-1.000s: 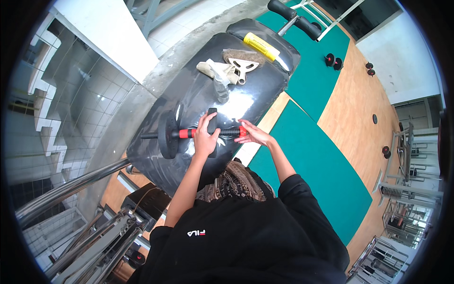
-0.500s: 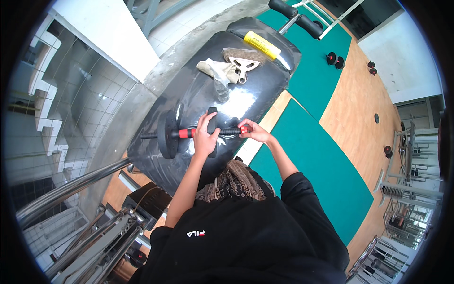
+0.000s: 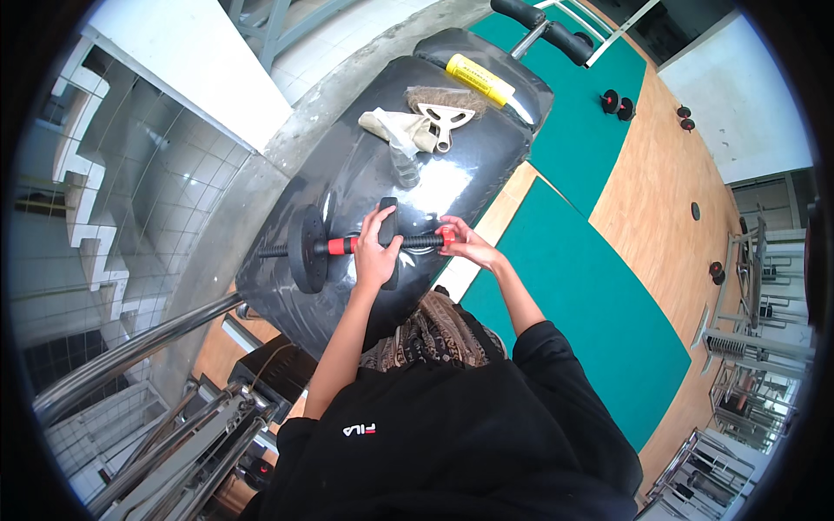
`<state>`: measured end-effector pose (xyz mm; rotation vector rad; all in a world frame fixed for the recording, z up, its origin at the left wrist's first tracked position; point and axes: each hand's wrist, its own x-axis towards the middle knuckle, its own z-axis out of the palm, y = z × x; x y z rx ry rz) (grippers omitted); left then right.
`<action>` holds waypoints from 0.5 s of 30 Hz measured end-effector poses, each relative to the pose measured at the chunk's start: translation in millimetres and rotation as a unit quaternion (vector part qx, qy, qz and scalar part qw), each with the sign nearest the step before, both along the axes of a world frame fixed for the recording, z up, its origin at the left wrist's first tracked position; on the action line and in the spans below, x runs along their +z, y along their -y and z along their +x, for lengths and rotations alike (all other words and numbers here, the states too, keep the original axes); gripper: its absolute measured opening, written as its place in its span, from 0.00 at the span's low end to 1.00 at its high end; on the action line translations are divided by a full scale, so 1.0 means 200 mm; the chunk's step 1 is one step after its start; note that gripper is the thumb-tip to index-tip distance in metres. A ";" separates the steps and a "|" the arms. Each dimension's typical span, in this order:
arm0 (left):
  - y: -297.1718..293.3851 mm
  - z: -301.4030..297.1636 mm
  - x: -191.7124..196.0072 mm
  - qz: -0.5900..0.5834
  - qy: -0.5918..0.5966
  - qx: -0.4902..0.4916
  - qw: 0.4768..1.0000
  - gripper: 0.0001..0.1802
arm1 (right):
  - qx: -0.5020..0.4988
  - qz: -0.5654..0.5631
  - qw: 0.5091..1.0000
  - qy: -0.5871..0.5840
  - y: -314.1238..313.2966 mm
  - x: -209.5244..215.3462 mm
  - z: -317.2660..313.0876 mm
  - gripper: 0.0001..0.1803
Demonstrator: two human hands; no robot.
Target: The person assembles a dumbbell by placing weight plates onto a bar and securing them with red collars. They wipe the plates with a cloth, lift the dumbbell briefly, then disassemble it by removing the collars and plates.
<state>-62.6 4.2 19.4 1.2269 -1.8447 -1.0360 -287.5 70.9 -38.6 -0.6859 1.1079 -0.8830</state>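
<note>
A dumbbell lies crosswise over the black padded bench [image 3: 347, 148]. Its black threaded bar [image 3: 424, 242] has red parts, and a black plate [image 3: 306, 249] sits towards its left end. My left hand [image 3: 375, 256] is closed around the second plate [image 3: 390, 227], which stands edge-on to me. At the bar's right end my right hand [image 3: 471, 247] has thumb and fingers around the red collar nut [image 3: 447, 237], the index finger slightly raised. Part of the bar is hidden behind my left hand.
Farther up the bench lie a pale cloth or glove [image 3: 387, 126], a white brush head [image 3: 445, 118] with brown bristles and a yellow cylinder [image 3: 480, 80]. A green mat [image 3: 573, 304] covers floor to the right. A metal rail [image 3: 139, 356] stands at left; small dumbbells [image 3: 618, 105] lie farther off.
The fingers of my right hand have opened a little at the red collar nut, the index finger lifting. My left hand keeps its hold on the plate.
</note>
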 end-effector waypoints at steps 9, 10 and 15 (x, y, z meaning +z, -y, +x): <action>0.00 0.00 0.01 0.015 -0.003 0.000 1.000 0.27 | 0.025 -0.008 1.000 -0.008 -0.02 -0.08 -0.06 0.19; 0.00 0.00 0.01 0.011 -0.002 -0.002 1.000 0.28 | 0.042 -0.036 0.997 -0.063 -0.02 -0.08 -0.06 0.19; -0.04 0.03 0.02 0.012 0.013 -0.002 1.000 0.28 | -0.090 -0.032 0.995 0.013 -0.08 -0.04 -0.01 0.17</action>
